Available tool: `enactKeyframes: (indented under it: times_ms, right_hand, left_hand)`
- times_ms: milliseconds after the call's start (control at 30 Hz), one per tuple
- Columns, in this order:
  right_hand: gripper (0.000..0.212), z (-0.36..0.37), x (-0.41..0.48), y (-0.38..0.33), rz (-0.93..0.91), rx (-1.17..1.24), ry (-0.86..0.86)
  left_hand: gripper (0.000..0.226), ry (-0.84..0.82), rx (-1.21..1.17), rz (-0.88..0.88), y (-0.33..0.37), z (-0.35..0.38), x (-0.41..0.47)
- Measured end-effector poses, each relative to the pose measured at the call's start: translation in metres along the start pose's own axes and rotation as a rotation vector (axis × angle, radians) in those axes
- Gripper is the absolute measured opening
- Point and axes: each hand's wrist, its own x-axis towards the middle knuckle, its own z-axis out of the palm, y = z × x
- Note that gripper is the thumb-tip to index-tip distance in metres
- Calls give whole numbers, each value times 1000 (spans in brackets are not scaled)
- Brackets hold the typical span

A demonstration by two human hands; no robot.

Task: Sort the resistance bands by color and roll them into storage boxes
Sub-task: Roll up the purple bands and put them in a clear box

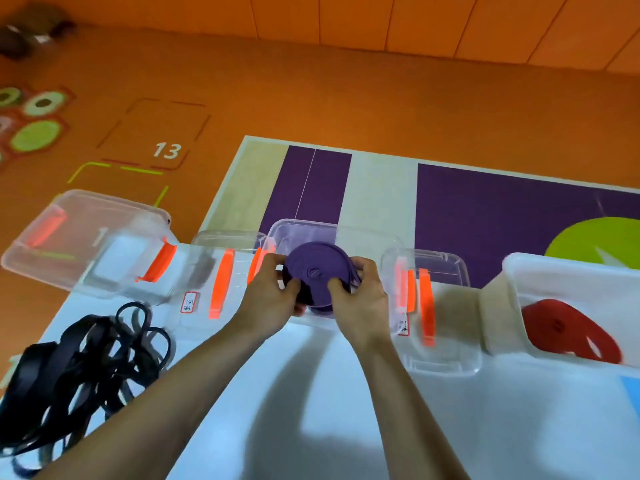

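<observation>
white surface nearest you, forearms crossing it. black bands lie tangled near left, unrolled, probably next in line. red roll sits in the right box. your left hand and right hand both clamp the purple roll over the middle clear box, likely so the coil can't spring loose. box label unreadable; floor marking reads "13".
</observation>
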Motion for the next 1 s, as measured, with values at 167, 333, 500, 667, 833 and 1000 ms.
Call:
enactKeyframes:
  times_ms: [167, 333, 500, 667, 833, 1000]
  right_hand:
    - [44, 6, 52, 15, 153, -70, -168]
    - [61, 19, 75, 36, 230, -133, -228]
    - [82, 26, 93, 45, 322, -359, -294]
    - [69, 25, 102, 52, 365, -490, -420]
    - [78, 21, 105, 61, 292, -527, -383]
    - [84, 15, 91, 58, 121, -540, -278]
  left_hand:
    - [34, -70, 161, -200, -12, 17, 66]
    - [66, -137, 338, -229, -33, 40, 96]
    - [57, -191, 418, -287, -54, 53, 109]
    - [43, -276, 488, -253, -59, 59, 112]
    - [34, -339, 591, -204, -53, 53, 110]
    - [33, -299, 741, -84, -51, 51, 90]
